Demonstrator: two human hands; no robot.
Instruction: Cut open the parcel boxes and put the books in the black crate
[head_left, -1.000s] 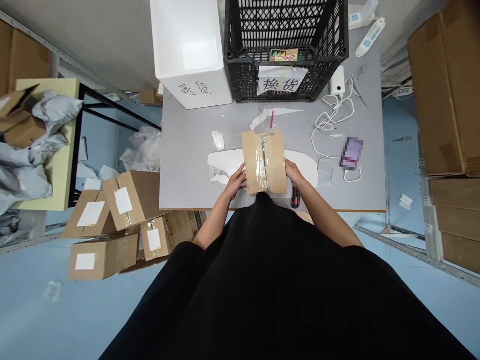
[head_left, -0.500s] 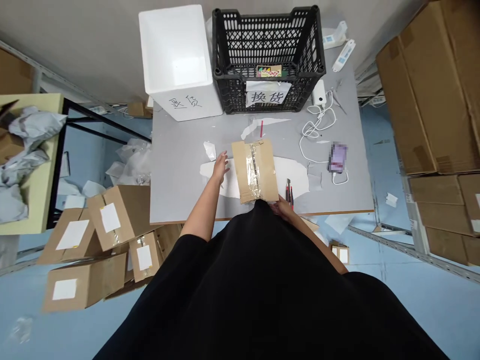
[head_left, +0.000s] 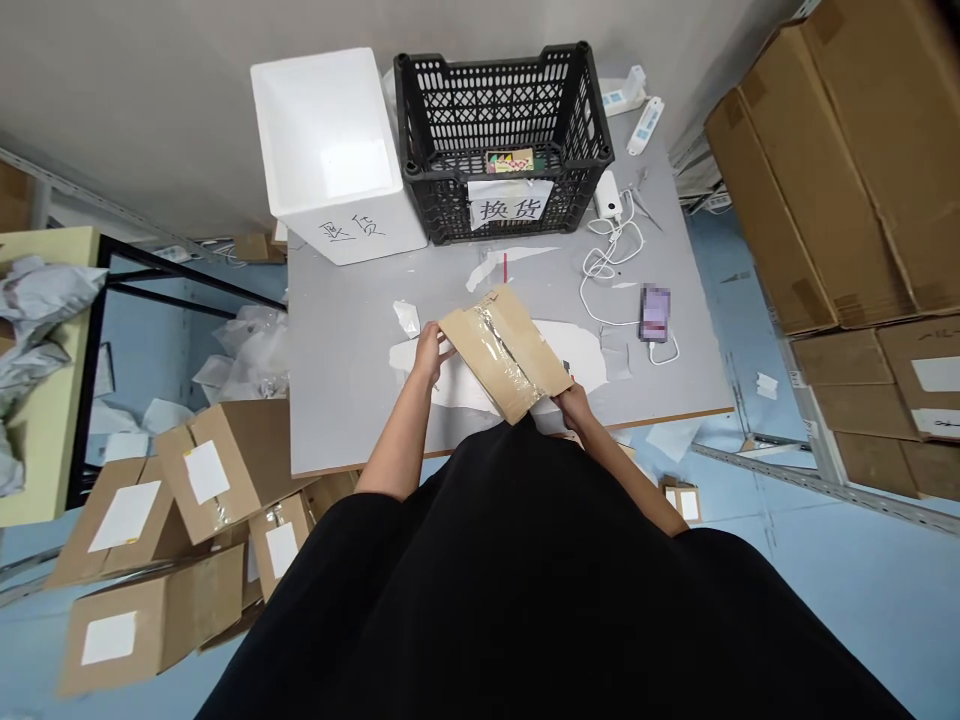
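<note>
"What do the hands hold?"

"A flat tan cardboard package (head_left: 504, 352) bound with clear tape, tilted diagonally at lower centre over a grey worktable (head_left: 337, 420); the left hand (head_left: 430, 352) curls partly closed around its left end, and the right hand (head_left: 572, 405) grips its lower right corner"

"What stands beyond it?"

"A black plastic crate (head_left: 499, 62) at upper centre, just beside a white foam box (head_left: 352, 235) at upper left"

Grey table (head_left: 337, 420) holding black crate (head_left: 442, 190)
</note>
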